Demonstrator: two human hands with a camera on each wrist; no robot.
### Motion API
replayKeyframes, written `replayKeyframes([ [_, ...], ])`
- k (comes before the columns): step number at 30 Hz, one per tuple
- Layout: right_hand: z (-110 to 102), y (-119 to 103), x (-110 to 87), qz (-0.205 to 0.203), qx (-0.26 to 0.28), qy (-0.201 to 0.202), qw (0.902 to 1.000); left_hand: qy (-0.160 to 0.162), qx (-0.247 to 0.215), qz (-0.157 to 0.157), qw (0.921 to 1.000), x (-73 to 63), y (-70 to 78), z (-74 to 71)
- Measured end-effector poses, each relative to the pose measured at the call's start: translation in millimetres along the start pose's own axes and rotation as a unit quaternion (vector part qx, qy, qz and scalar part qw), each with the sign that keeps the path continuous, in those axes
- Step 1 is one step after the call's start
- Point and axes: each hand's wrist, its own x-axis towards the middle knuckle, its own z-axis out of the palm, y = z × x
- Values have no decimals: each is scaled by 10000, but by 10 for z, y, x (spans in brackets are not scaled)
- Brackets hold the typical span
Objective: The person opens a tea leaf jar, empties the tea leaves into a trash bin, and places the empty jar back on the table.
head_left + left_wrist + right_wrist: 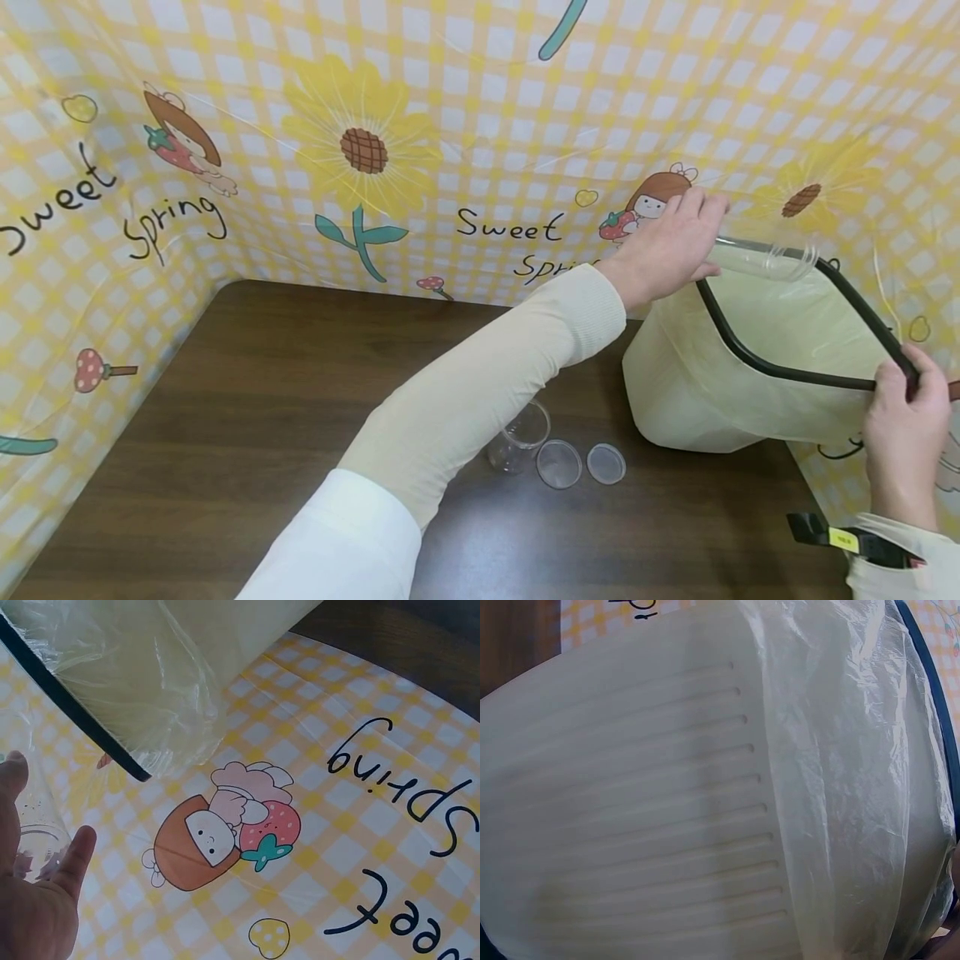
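My left hand (667, 246) holds a clear plastic jar (776, 260) on its side, above the far edge of a white trash bin (686, 396). In the left wrist view the same jar (41, 832) lies between thumb and fingers, partly out of frame. My right hand (907, 425) grips the bin's dark rim ring (795, 377) at the near right corner. A thin translucent liner bag (832, 787) is folded over the bin's outside. The bin leans toward my right hand. Most of the right hand is outside the right wrist view.
On the dark wooden table (300, 417) stand another clear jar (528, 427), partly behind my left forearm, and two round clear lids, a larger one (558, 464) and a smaller one (606, 464). A yellow checked cloth (480, 150) hangs behind the table and at its sides.
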Motion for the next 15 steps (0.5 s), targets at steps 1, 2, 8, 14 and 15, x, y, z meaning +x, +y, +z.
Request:
replayKeyframes([
  [1,-1,0,-1,12,-7,-12,10000,-20,-41,0,10000,-2,4,-3],
  [2,-1,0,-3,20,-6,-18,10000,-37,-75,2,10000,-2,8,-6],
  [8,0,-5,-13,60,-8,-22,10000,-148,-434,-55,9989,-11,39,-19],
  [14,1,-5,-8,70,-17,12,10000,-106,-597,-158,9980,-16,36,7],
  [15,1,-4,-7,71,-24,10,10000,-91,-583,-176,9981,-17,31,11],
])
